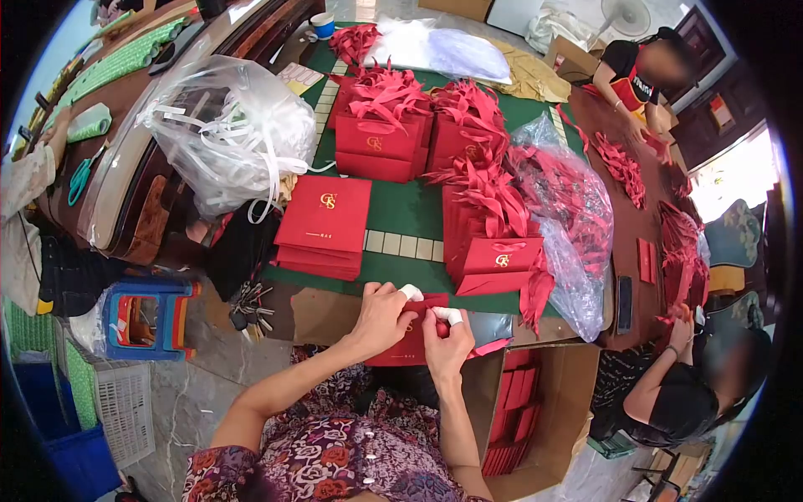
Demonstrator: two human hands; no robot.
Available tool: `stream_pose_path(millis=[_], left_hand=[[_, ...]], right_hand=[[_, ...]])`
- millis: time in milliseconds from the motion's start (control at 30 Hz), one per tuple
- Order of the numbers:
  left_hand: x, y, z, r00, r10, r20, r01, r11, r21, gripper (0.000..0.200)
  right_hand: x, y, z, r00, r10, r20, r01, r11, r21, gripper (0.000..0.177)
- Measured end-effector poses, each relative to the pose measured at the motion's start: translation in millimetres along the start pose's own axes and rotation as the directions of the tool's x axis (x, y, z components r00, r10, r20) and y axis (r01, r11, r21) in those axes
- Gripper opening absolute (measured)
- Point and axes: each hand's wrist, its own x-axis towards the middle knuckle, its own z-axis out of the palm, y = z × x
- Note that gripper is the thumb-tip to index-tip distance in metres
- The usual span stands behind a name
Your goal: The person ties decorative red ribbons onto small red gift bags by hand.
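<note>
1. Table [395, 205] had a green top, with a row of pale tiles [405, 245] set across it toward the near edge.
2. A brown table [615, 259] stood past the right edge, where two other people worked over red material; a fan [626, 18] stood beyond the far right corner. Nested plastic stools [150, 318] were on the floor off the near left corner.
3. One red paper bag [393, 355] was at the middle of the near edge, in front of the wearer's body. The left hand [385, 318] and right hand [449, 339] were both narrowed in a pinch at its upper edge. White wrapping covered a fingertip of each.
4. The hands hid much of that bag's top and part of its gold lettering; the exact fingertip contact could not be made out. A co-worker's pale sleeve [23, 188] was cut off at the left.
5. A flat stack of red bags [322, 224] lay at the near left corner. Ribbon-topped red bags [376, 149] stood toward the far edge.
6. A clear sack [569, 209] along the right edge held red ribbons; a plastic sack [234, 138] beside the left edge held white ones. A cardboard box [562, 410] below the near right corner contained red packets.
</note>
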Motion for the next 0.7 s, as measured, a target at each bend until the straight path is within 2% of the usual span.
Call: stream_pose_path(millis=[133, 200, 300, 433, 500, 533, 600, 700], left_hand=[[-4.7, -1.3, 3.3, 0.998, 0.029, -0.054, -0.030, 0.999, -0.019, 0.029], [-7.5, -3.3, 5.8, 0.994, 0.060, -0.094, -0.062, 0.998, -0.021, 0.030], [-7.6, -2.4, 3.1, 0.987, 0.090, -0.135, -0.094, 0.995, -0.025, 0.030], [-1.2, 4.5, -6.4, 0.984, 0.026, -0.175, -0.046, 0.993, -0.109, 0.025], [-1.1, 5.6, -8.4, 0.988, 0.023, -0.151, -0.038, 0.995, -0.097, 0.024], [-1.4, 5.7, -9.6, 0.992, 0.019, -0.127, -0.030, 0.996, -0.083, 0.022], [-2.9, 7.8, -10.3, 0.995, 0.025, -0.102, -0.032, 0.997, -0.067, 0.021], [-5.5, 4.0, -7.5, 0.995, 0.040, -0.091, -0.044, 0.998, -0.042, 0.020]], right_hand=[[0.2, -2.0, -1.0, 0.999, -0.050, 0.018, 0.050, 0.998, -0.045, 0.012], [1.5, -6.0, -2.5, 0.990, -0.133, 0.055, 0.139, 0.982, -0.126, 0.013], [3.8, -9.2, -3.4, 0.985, -0.170, 0.029, 0.173, 0.977, -0.124, 0.015], [4.1, -20.7, -7.6, 0.994, -0.106, 0.042, 0.106, 0.994, -0.014, 0.015], [0.2, -24.4, -7.0, 0.999, -0.033, -0.008, 0.033, 0.998, 0.057, 0.016], [0.1, -23.3, -7.8, 0.999, -0.034, -0.007, 0.034, 0.998, 0.057, 0.016], [0.5, -18.4, -10.4, 0.995, -0.061, 0.080, 0.067, 0.995, -0.078, 0.016], [0.3, -12.9, -7.2, 0.993, -0.080, 0.088, 0.085, 0.995, -0.058, 0.015]])
